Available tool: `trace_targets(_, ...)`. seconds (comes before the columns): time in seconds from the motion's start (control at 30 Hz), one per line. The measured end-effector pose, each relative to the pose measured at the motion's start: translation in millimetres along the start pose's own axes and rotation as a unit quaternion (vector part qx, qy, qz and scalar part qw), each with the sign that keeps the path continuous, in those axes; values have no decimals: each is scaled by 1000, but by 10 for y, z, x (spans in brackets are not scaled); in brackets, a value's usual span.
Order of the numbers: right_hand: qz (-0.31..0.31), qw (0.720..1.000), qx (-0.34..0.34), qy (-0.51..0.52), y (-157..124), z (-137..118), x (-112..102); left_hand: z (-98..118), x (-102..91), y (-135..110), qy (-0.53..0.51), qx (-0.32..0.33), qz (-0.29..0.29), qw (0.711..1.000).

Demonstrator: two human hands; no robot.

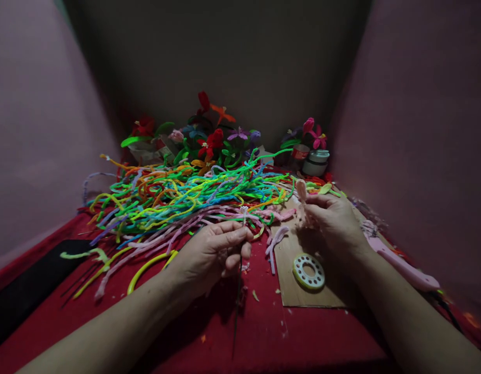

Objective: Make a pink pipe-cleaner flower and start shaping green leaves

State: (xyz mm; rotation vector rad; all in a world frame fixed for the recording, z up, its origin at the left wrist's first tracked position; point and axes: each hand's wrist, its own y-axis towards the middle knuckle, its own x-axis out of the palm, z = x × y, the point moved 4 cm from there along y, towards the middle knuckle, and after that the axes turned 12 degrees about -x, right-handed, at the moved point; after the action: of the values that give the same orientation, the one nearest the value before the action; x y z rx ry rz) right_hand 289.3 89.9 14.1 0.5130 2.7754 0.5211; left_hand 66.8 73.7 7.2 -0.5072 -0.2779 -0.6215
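Between the thumb and fingers of my left hand is a thin dark wire stem, its small white tip pointing up and its lower end hanging over the red cloth. My right hand pinches a pale pink fuzzy petal above a piece of cardboard. More pink fuzz lies just left of that hand. A lilac pipe cleaner piece rests at the cardboard's left edge. On the cardboard sits a round white disc with holes.
A big heap of coloured pipe cleaners spreads beyond my left hand. Behind it stand fuzzy flowers and a lidded jar. A pink-handled tool lies at right, a black flat object at left. Pale walls flank the red cloth.
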Motion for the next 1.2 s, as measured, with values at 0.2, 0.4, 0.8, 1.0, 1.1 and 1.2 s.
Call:
trace_targets(0.2,23,995,27,97,14,-1,-29,-2,1,-7,-12,-14,-1,1000)
trace_targets(0.4,-76,934,99,334,-103,-67,149,24,32,-35,-28,33,44,998)
trace_targets(0.8,-254,884,126,372,-592,-325,640,-31,204,-113,11,71,30,997)
trace_targets(1.0,-162,889,153,401,-565,-353,589,14,203,-189,58,91,75,991)
trace_targets(1.1,-144,882,182,411,-563,-366,589,21,216,-184,52,90,58,993)
trace_targets(1.2,-160,876,198,409,-564,-372,572,24,218,-161,18,85,47,995)
